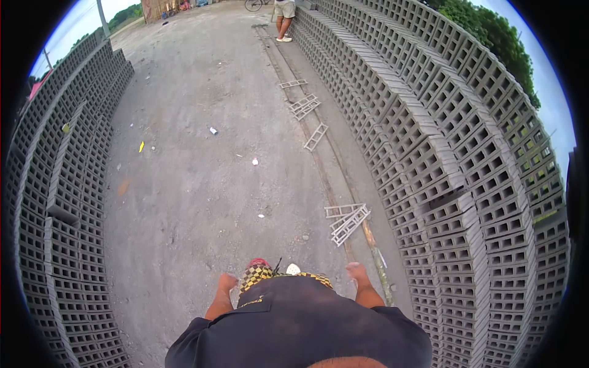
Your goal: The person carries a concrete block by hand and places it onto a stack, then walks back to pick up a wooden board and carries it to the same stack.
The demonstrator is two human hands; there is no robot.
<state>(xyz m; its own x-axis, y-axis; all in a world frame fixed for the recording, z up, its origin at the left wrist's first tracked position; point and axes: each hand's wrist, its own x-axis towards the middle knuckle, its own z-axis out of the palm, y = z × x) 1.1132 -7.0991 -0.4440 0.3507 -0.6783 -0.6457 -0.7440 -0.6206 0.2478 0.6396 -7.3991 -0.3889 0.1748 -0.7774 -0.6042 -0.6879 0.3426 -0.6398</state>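
My left hand (pixel 227 282) hangs low beside my patterned shorts (pixel 254 277), over bare ground. On the other side, my right hand (pixel 355 270) hangs near a long pole (pixel 374 251) lying on the ground. Both hands are small and blurred, so their fingers cannot be made out; no held object shows in either. Just ahead of my right hand lie several ladder-like grey frames (pixel 350 226), overlapping one another. More such frames (pixel 304 107) lie farther along the thin rails (pixel 319 153).
Tall stacks of grey hollow blocks line the left side (pixel 67 214) and the right side (pixel 423 165). A person (pixel 284 18) stands at the far end by the right stack, near a bicycle (pixel 254 5). Bits of litter (pixel 213 130) dot the dusty ground (pixel 184 184).
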